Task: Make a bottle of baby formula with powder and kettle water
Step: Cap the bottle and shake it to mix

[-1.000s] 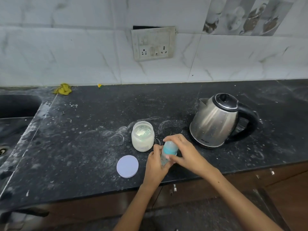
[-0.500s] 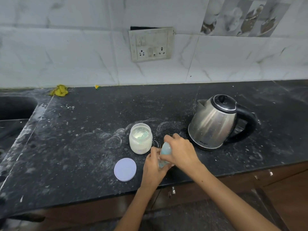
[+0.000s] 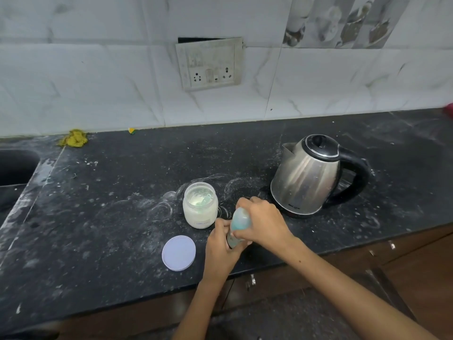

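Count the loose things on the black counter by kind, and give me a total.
Round clear plastic jar of white powder, lid off: 1
Flat round white jar lid: 1
Steel electric kettle with black handle: 1
Blue-capped baby bottle, gripped by left hand and right hand: 1
Crumpled yellow cloth by the wall: 1
Total: 5

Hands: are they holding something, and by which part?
Yes, a baby bottle. The left hand grips its lower body; the right hand wraps round the blue cap end on top.
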